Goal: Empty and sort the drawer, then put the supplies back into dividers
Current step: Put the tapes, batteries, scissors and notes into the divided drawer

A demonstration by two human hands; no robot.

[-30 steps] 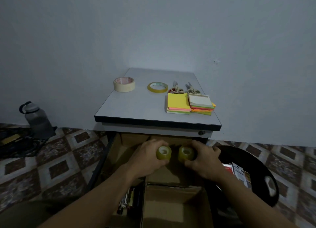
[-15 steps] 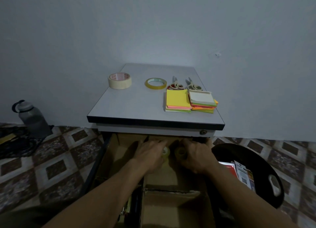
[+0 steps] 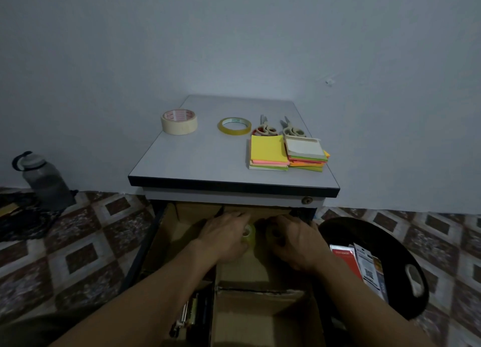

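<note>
Cardboard dividers [image 3: 260, 290] split the open drawer [image 3: 160, 242] into cells. We have both hands low in the rear middle cell, just under the front edge of the desk [image 3: 203, 154].

Left hand [image 3: 225, 236]: fingers curled round a small tape roll [image 3: 248, 236], held on the thumb side. Its hole faces roughly up and toward us.

Right hand [image 3: 298, 244]: curled over a second small roll [image 3: 273, 233], which is dim and half hidden.

Key relation: the two rolls sit between the hands, side by side near the midline. We cannot tell whether they touch each other or the cell floor.

Judgement: this is the put-back stage, and the next move is to let go and lift straight out. Each hand is nearest its own roll, so no crossing is needed.

Waiting on the desk are masking tape [image 3: 179, 122], thin yellow tape [image 3: 234, 126], scissors [image 3: 264, 129] and sticky notes [image 3: 268, 152].
</note>
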